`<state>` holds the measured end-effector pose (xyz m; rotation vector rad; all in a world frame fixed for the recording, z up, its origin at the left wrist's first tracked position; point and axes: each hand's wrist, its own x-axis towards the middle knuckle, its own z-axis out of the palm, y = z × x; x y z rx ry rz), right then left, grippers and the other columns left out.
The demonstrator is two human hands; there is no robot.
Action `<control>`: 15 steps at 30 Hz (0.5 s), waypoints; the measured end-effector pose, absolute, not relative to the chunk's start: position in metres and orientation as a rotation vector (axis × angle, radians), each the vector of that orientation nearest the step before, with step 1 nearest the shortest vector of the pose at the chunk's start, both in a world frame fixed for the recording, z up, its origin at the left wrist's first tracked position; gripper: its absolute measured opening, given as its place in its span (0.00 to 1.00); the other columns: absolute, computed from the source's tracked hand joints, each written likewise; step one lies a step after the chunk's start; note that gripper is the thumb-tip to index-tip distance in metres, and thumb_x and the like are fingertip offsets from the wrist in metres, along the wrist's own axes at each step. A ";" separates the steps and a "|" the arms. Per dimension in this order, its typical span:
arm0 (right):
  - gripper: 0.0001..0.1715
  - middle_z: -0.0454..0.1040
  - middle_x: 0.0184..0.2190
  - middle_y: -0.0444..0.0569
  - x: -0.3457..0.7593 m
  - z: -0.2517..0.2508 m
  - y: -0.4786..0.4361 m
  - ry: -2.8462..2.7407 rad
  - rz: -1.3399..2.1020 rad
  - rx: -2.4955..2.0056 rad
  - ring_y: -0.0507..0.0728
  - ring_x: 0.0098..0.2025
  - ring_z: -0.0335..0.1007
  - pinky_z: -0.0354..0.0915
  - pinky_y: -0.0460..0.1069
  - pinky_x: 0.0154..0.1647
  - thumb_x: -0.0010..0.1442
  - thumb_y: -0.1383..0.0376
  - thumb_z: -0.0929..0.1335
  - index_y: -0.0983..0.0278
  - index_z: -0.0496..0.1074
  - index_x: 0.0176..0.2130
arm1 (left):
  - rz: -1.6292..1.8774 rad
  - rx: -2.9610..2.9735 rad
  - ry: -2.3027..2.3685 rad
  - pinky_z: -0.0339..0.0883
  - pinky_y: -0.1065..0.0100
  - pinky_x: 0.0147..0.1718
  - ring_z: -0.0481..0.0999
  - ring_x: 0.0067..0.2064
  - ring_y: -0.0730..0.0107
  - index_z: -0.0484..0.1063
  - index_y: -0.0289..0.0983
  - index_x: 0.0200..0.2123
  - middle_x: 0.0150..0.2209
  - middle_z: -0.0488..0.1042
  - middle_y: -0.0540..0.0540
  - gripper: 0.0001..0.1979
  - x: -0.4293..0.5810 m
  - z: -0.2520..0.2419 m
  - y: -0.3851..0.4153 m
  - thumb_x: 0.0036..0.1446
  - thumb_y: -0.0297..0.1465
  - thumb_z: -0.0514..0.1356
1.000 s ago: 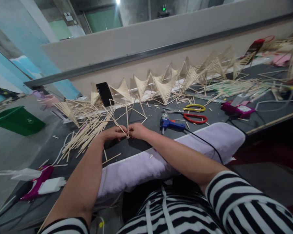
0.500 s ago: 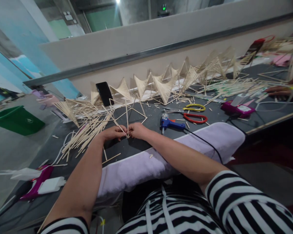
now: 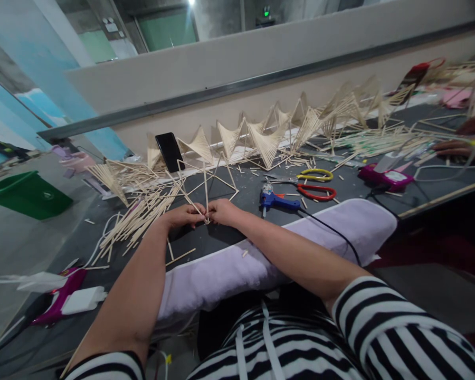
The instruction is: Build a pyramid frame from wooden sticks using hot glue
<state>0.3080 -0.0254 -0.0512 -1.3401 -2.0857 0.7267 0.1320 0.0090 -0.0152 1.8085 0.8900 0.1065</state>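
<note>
A frame of thin wooden sticks [image 3: 206, 184] stands at the table's front edge, its sticks meeting low between my hands. My left hand [image 3: 185, 215] pinches a slanted stick near that joint. Close against it, my right hand [image 3: 220, 212] pinches the upright stick at the same corner; the fingertips partly hide the joint. Right of my hands lies a blue glue gun [image 3: 279, 200] with a black cord. Behind it are scissors [image 3: 316, 191] with one red and one yellow handle. A heap of loose sticks [image 3: 150, 214] spreads to the left.
Twisted stick models [image 3: 265, 140] line the wall behind a black phone [image 3: 169, 152]. Magenta power strips [image 3: 61, 301] lie at left and right [image 3: 386, 178]. Another person's hand [image 3: 459, 148] is at far right. A lilac cloth [image 3: 229, 274] covers the front edge.
My hands and the stick frame hold nearly the same position. At far right, the other person's hands have shifted slightly.
</note>
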 end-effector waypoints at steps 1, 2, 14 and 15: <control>0.08 0.73 0.21 0.41 0.308 -0.051 -0.026 -2.089 0.726 -1.343 0.48 0.26 0.68 0.56 0.40 0.25 0.53 0.66 0.65 0.64 0.75 0.31 | 0.110 1.803 0.892 0.64 0.74 0.24 0.65 0.30 0.74 0.66 0.34 0.33 0.30 0.64 0.49 0.15 0.132 -0.015 0.009 0.47 0.38 0.63; 0.08 0.74 0.21 0.41 0.308 -0.051 -0.026 -2.094 0.727 -1.347 0.48 0.26 0.68 0.57 0.40 0.26 0.53 0.66 0.65 0.64 0.75 0.31 | 0.114 1.797 0.893 0.64 0.74 0.24 0.65 0.30 0.74 0.67 0.34 0.33 0.29 0.64 0.49 0.15 0.132 -0.015 0.009 0.46 0.38 0.63; 0.08 0.74 0.22 0.42 0.308 -0.051 -0.026 -2.084 0.724 -1.349 0.48 0.26 0.68 0.57 0.41 0.26 0.52 0.67 0.65 0.64 0.75 0.32 | 0.098 1.815 0.879 0.64 0.75 0.24 0.65 0.31 0.74 0.67 0.34 0.33 0.30 0.64 0.49 0.15 0.132 -0.015 0.010 0.47 0.39 0.62; 0.08 0.74 0.22 0.42 0.308 -0.051 -0.026 -2.085 0.719 -1.347 0.48 0.26 0.68 0.57 0.41 0.27 0.52 0.67 0.66 0.64 0.75 0.32 | 0.096 1.816 0.878 0.64 0.75 0.24 0.65 0.31 0.74 0.67 0.34 0.33 0.30 0.65 0.49 0.15 0.131 -0.016 0.011 0.47 0.39 0.62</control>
